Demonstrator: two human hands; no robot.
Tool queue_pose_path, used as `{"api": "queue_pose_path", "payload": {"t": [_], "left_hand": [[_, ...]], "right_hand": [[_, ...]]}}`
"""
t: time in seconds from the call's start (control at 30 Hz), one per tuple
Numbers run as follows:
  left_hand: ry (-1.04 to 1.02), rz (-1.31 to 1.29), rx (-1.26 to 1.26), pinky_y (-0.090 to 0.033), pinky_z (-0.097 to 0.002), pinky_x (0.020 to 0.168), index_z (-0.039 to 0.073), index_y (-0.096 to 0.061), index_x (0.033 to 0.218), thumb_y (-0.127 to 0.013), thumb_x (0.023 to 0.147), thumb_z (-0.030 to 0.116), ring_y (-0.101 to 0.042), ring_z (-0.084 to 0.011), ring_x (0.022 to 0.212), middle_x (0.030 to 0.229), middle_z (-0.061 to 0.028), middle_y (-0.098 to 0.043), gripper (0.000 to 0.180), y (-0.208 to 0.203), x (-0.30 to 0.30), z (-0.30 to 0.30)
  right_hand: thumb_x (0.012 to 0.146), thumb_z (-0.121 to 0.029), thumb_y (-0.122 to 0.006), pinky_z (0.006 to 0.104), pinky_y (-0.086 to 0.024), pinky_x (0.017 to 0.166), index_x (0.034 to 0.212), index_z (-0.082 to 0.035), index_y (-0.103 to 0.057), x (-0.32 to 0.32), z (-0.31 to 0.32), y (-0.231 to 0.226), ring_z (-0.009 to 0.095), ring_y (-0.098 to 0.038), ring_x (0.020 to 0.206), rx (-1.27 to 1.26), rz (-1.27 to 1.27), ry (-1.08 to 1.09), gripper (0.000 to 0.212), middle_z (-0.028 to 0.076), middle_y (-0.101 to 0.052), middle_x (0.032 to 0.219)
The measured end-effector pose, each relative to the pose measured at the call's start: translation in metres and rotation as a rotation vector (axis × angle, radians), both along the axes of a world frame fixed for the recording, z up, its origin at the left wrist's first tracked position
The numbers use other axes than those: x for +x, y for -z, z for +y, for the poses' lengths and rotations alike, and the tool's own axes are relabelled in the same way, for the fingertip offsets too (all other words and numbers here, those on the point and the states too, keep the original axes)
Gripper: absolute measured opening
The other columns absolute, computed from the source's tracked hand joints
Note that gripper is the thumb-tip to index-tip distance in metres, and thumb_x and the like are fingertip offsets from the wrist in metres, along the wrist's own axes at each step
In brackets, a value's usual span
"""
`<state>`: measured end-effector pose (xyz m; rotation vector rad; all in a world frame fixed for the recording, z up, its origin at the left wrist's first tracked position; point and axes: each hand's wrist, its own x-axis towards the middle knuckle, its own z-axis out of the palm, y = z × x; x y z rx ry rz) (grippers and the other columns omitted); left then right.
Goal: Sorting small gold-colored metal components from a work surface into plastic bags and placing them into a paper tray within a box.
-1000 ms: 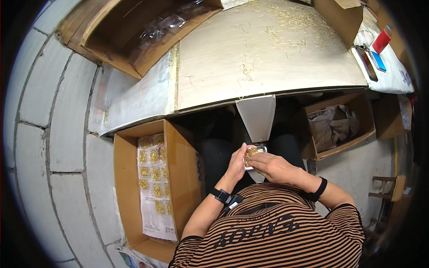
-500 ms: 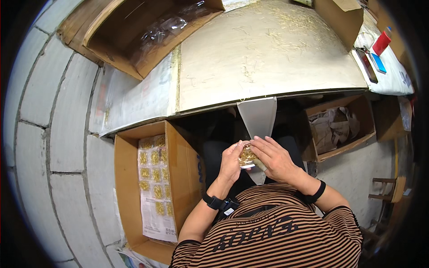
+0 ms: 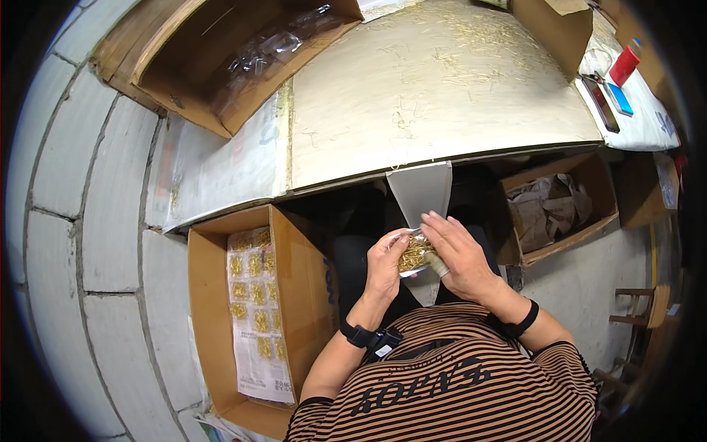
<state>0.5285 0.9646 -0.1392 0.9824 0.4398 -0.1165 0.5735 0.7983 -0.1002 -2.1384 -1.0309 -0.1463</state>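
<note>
In front of my lap, a small clear plastic case (image 3: 417, 254) full of gold-coloured pin-like pieces is held in my left hand (image 3: 384, 264), with the thumb along its near left side. My right hand (image 3: 460, 258) leans over the case's right side, its fingers stretched out and touching the top edge. A tan wrapping (image 3: 437, 264) shows by the right thumb; whether it is tape or a finger cover I cannot tell. Just beyond the hands, a grey-white chute (image 3: 423, 188) slopes down from the table edge.
Loose gold pins lie across the pale table (image 3: 353, 110). At left, a cardboard box (image 3: 305, 295) holds several filled clear packs on paper. Another box (image 3: 184, 74) has clear plastic cases. A box with crumpled paper (image 3: 545, 210) stands at right, below a red bottle (image 3: 624, 65).
My right fingers have lifted slightly and tilted more upright against the case. More of the gold pins show between the hands. The view has shifted slightly.
</note>
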Motion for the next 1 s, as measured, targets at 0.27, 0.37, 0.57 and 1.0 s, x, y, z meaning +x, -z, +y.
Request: {"api": "queue_pose_path", "payload": {"t": [0.27,0.37,0.57,1.0], "left_hand": [[-0.074,-0.069,-0.155,-0.051,-0.0291,0.085,-0.005,-0.053,0.115,-0.048,0.096,0.014,-0.062,-0.0161,0.096,0.107,-0.0116,-0.061,0.027,0.009,-0.001,-0.003],[-0.096,-0.059,-0.126,-0.052,-0.0286,0.083,-0.004,-0.053,0.115,-0.047,0.096,0.013,-0.062,-0.0161,0.094,0.106,-0.0111,-0.062,0.026,0.013,0.000,-0.004],[-0.079,-0.066,-0.145,-0.054,-0.0255,0.074,-0.003,-0.054,0.114,-0.047,0.094,0.007,-0.063,-0.0136,0.087,0.101,-0.0089,-0.062,0.024,-0.002,0.001,-0.002],[-0.130,-0.068,-0.209,-0.053,-0.0230,0.063,0.002,-0.056,0.108,-0.047,0.096,0.019,-0.062,-0.0113,0.075,0.093,-0.0057,-0.062,0.022,0.018,-0.006,0.006]], "right_hand": [[0.085,-0.020,-0.054,0.0484,-0.025,0.109,0.132,0.002,-0.043,-0.006,0.004,0.005,0.028,-0.035,0.134,-0.357,-0.110,-0.122,0.054,0.017,-0.041,0.140],[0.083,-0.019,-0.057,0.0476,-0.026,0.109,0.129,0.001,-0.048,-0.004,0.009,0.011,0.029,-0.037,0.132,-0.303,-0.104,-0.104,0.051,0.016,-0.043,0.139],[0.077,-0.013,-0.066,0.0448,-0.034,0.105,0.118,0.001,-0.055,0.006,0.002,0.007,0.032,-0.045,0.125,0.100,0.131,-0.075,0.045,0.018,-0.052,0.127],[0.083,-0.021,-0.059,0.0597,-0.017,0.107,0.140,-0.005,-0.034,0.003,0.031,-0.004,0.034,-0.016,0.141,-0.439,0.019,-0.086,0.064,0.011,-0.027,0.149]]}}
